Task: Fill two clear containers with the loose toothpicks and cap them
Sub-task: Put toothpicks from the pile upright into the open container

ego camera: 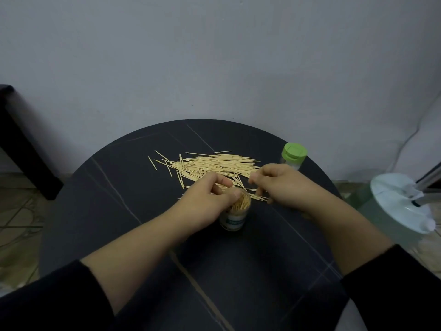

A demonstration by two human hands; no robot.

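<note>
- We see the open container (233, 219) standing upright near the middle of the table (119, 211). It is clear, has a label on its side, and is packed with toothpicks standing on end up to its mouth.
- Our left hand (205, 199) is curled round the left side of that mouth, with the thumb tip at the rim. We cannot tell whether it also pinches any toothpicks.
- Our right hand (284, 185) is just to the right of the container, low over the table. Its fingers are bent in and pinch a few toothpicks that stick out beneath them.
- The loose toothpicks (214, 164) lie in a flat, spread heap just beyond both hands, most of them running left to right, with a few strays on the left edge.
- The capped container (292, 163) stands upright at the table's far right edge, beyond the right hand, with its green cap (294, 151) on.
- Black sleeves (47, 302) cover both arms up to mid-forearm.
- The table is round and dark with thin pale lines.
- A white fan base (396, 204) sits on the floor (16, 211) to the right, dark furniture (26, 151) stands to the left, and a pale wall (214, 56) lies behind.
</note>
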